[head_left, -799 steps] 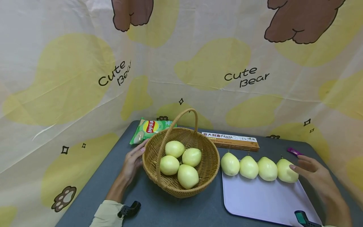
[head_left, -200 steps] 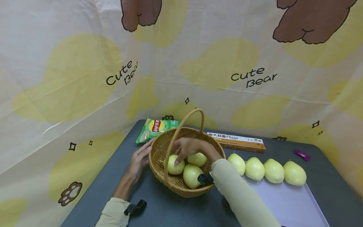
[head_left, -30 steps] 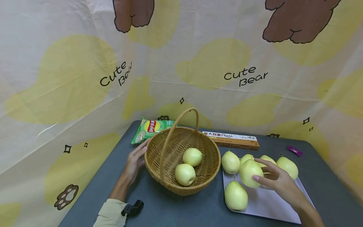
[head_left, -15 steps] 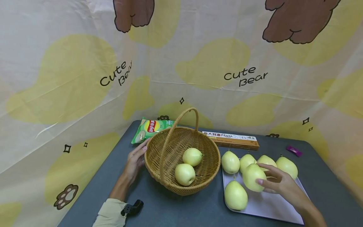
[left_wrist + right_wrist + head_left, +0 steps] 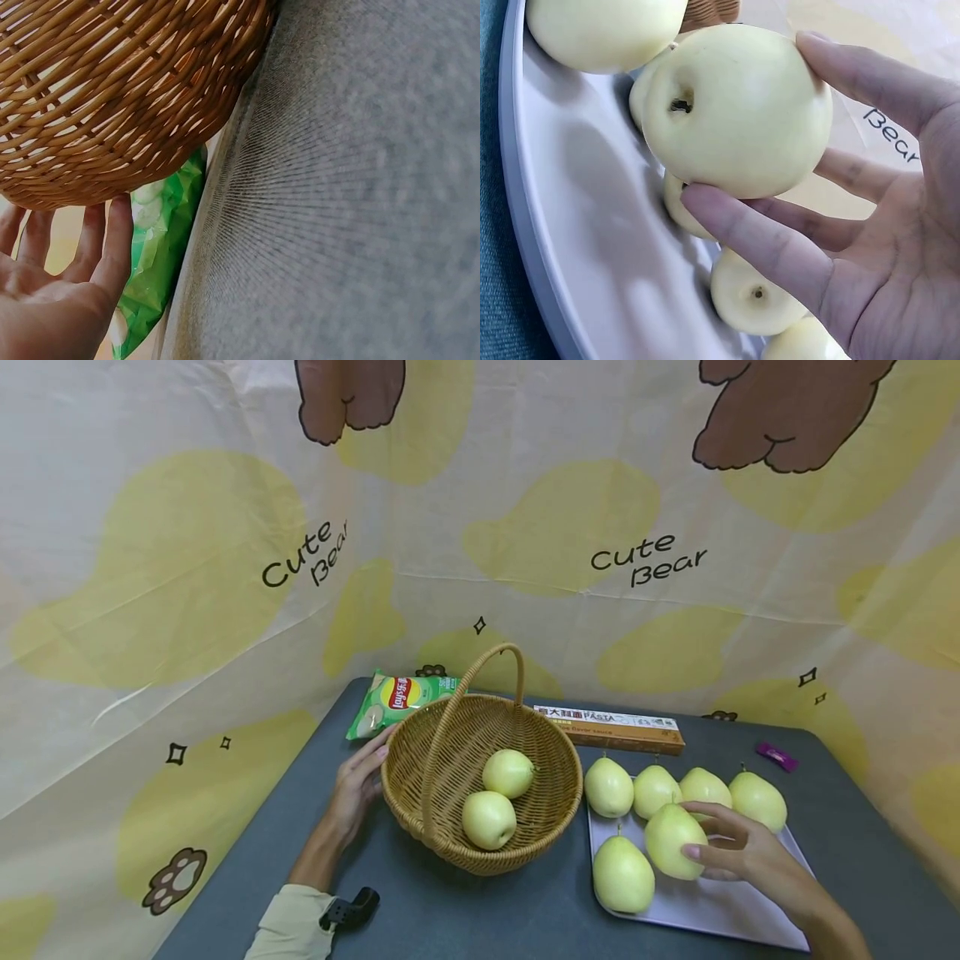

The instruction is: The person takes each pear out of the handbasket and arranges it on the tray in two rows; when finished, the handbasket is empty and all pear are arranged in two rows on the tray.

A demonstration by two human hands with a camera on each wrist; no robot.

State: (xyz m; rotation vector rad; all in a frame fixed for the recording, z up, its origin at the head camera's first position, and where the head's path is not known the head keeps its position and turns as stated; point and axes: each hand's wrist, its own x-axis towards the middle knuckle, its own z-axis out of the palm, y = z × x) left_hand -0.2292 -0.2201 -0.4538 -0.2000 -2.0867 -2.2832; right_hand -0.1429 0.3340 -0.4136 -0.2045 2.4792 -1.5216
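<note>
Sleeve (image 5: 288,922), pale: is occupying the lower left of the frame, a black band (image 5: 351,910) sitting at its cuff.

Tray (image 5: 720,910), lilac: is lying at lower right on the dark table (image 5: 525,918).

Front pear (image 5: 624,875): is standing at the tray's near left corner, stem up.

Right hand (image 5: 750,856): is gripping the held pear (image 5: 675,842) at lower right, thumb and fingers pressing on its right side, well apart from the other hand.

Held pear: is showing over the tray's left half, stem up, just beside the front pear; in the right wrist view its hollow end is facing the camera. Whether its underside is touching the tray, one cannot tell.

Basket (image 5: 461,752), wicker, handle arching upward: is standing at lower centre. Inside, an upper pear (image 5: 508,774) is lying with its stem pointing right, a lower pear (image 5: 489,820) just beside it.

Left hand (image 5: 354,789): is touching the basket's left outer side with extended fingertips.

Row of four pears (image 5: 656,790): is lining the tray's far edge, stems up.

Wrapper (image 5: 777,757), purple: is lying beyond the row, at right.

Pasta box (image 5: 615,731): is lying behind the basket and row.

Chips bag (image 5: 401,697), green: is lying behind the basket, left of centre.

Cloth (image 5: 540,635), bear-printed: is filling the upper frame.
</note>
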